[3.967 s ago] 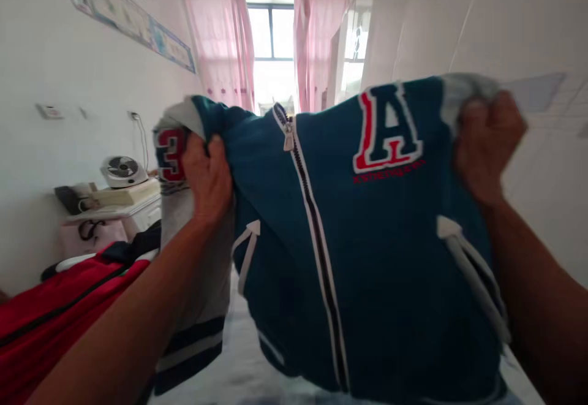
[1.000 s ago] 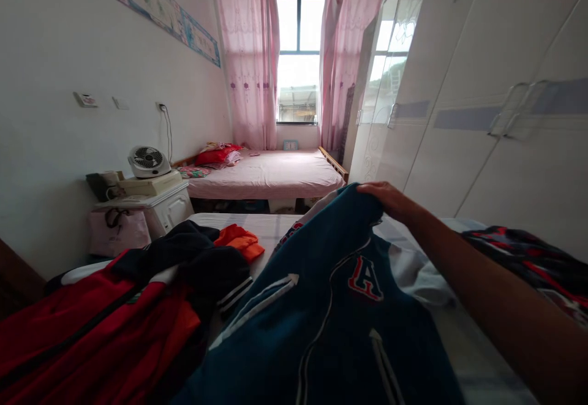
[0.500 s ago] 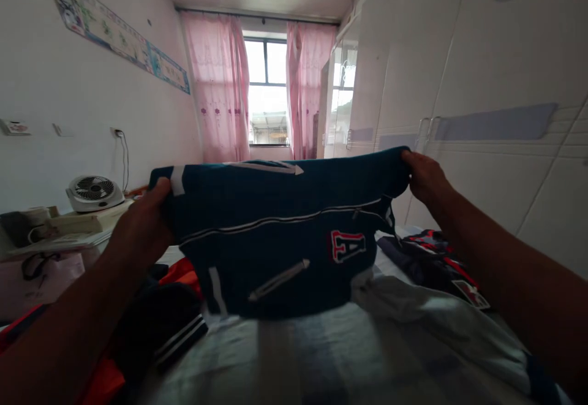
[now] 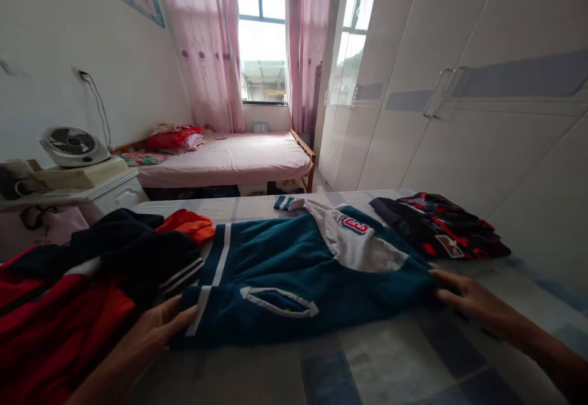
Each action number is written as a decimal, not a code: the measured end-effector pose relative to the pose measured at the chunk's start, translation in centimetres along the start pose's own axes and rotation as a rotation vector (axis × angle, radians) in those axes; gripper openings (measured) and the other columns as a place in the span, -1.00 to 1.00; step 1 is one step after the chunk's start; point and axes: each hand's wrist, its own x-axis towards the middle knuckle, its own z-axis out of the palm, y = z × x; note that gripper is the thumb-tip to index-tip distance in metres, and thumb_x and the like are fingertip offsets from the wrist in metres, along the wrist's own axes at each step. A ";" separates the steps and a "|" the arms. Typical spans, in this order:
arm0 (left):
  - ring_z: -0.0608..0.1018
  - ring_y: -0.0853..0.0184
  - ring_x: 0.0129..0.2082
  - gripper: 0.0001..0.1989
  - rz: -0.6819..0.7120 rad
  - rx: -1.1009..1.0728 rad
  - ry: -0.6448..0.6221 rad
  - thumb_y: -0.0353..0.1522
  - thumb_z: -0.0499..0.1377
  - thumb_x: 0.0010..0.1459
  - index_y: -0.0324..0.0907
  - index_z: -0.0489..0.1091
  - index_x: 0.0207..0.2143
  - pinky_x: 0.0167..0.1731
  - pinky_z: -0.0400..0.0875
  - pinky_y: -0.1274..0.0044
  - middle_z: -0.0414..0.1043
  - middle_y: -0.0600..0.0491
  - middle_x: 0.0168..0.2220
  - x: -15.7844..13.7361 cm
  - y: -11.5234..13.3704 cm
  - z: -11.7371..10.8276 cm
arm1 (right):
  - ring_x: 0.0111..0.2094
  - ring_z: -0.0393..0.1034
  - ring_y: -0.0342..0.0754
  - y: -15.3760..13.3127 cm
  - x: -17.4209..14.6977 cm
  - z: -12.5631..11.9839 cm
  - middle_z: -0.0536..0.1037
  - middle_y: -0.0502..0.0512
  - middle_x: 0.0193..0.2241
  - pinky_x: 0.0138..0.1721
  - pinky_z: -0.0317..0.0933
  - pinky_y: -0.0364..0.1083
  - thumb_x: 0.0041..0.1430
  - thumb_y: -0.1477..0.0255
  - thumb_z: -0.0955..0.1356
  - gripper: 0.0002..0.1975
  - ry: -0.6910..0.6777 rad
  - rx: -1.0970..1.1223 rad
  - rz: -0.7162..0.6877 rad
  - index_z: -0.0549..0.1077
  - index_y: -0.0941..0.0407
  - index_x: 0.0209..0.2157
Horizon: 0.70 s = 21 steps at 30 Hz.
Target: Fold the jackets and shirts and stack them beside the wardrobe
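Observation:
A teal jacket (image 4: 275,258) with white hem stripes and a white-trimmed pocket lies sideways on the bed, its front edge toward me. One grey-white sleeve with a red "3" patch is folded across it, cuff pointing away. My left hand (image 4: 168,325) grips the striped hem at the near left corner, thumb and fingers closed on the cloth. At the opposite end my right hand (image 4: 463,298) pinches the jacket's right edge, partly shaded. Cloth hides some fingertips of both hands.
Red, orange and black clothes (image 4: 92,282) are heaped on the left. A folded black-and-red garment (image 4: 441,227) rests at the back right of the checked bed sheet (image 4: 372,362). Beyond are a pink bed (image 4: 248,154), a fan (image 4: 73,144) on a cabinet, and a white wardrobe (image 4: 427,166).
Both hands have come down, lowering the jacket from raised and stretched out onto the bed. The sleeve patch now shows instead of the "A" patch. My view has tilted downward.

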 end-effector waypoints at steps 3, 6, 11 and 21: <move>0.60 0.15 -0.29 -0.55 -0.055 0.020 -0.017 -0.02 0.26 -0.18 -0.11 0.52 -0.30 -0.29 0.50 0.46 0.59 0.02 -0.36 -0.3 1.5 0.2 | -0.13 0.46 0.13 -2.2 0.4 0.5 0.59 0.16 -0.24 -0.14 0.34 0.01 0.06 0.08 0.25 -0.60 -0.175 0.023 0.059 0.55 0.03 -0.28; 0.58 0.23 -0.34 -0.51 -0.013 -0.033 -0.097 -0.03 0.23 -0.08 -0.12 0.46 -0.17 -0.34 0.48 0.52 0.58 0.06 -0.34 -0.7 3.3 0.3 | -0.28 0.49 0.11 -5.1 1.3 0.5 0.59 0.11 -0.38 -0.25 0.32 0.00 0.04 0.05 0.23 -0.59 -0.094 -0.140 0.122 0.54 0.04 -0.39; 0.55 0.25 -0.36 -0.56 0.172 0.131 0.009 0.01 0.13 0.00 -0.08 0.43 -0.19 -0.36 0.45 0.54 0.54 0.13 -0.38 -0.3 2.7 -0.1 | -0.35 0.48 0.12 -4.8 -0.2 -0.2 0.58 0.10 -0.44 -0.36 0.27 -0.01 0.04 0.08 0.20 -0.61 0.091 -0.177 0.209 0.51 0.02 -0.35; 0.50 0.15 -0.10 -0.56 0.485 0.923 0.189 -0.19 -0.07 0.19 -0.13 0.29 0.06 -0.15 0.38 0.39 0.38 -0.06 0.04 4.2 5.6 1.0 | -0.05 0.35 0.17 -7.4 0.1 1.1 0.50 0.19 -0.14 -0.04 0.21 0.13 0.05 0.25 0.21 -0.68 0.264 -0.256 -0.059 0.42 0.05 -0.19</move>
